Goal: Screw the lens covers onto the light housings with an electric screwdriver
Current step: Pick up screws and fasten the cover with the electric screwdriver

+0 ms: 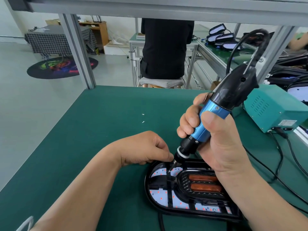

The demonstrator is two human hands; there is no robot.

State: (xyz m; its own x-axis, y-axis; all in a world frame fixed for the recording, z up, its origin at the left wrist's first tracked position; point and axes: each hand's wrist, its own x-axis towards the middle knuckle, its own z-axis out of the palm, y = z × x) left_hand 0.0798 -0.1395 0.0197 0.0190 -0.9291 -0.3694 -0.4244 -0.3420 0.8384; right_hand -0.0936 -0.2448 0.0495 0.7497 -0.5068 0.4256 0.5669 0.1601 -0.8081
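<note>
Snugly inside right grip [216,144], electric screwdriver [215,111]

Blue screwdriver [214,113] tilted, bit on black oval housing [147,187].

The green bench [83,147] bears a black light housing [183,182], a teal box [273,107], black cables [282,157] and 2 white specks [143,122]

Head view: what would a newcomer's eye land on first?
The blue electric screwdriver stands out at centre right, gripped by the right hand, tip down on the black light housing at the bottom. The left hand curls beside the tip; a teal box sits far right.
</note>
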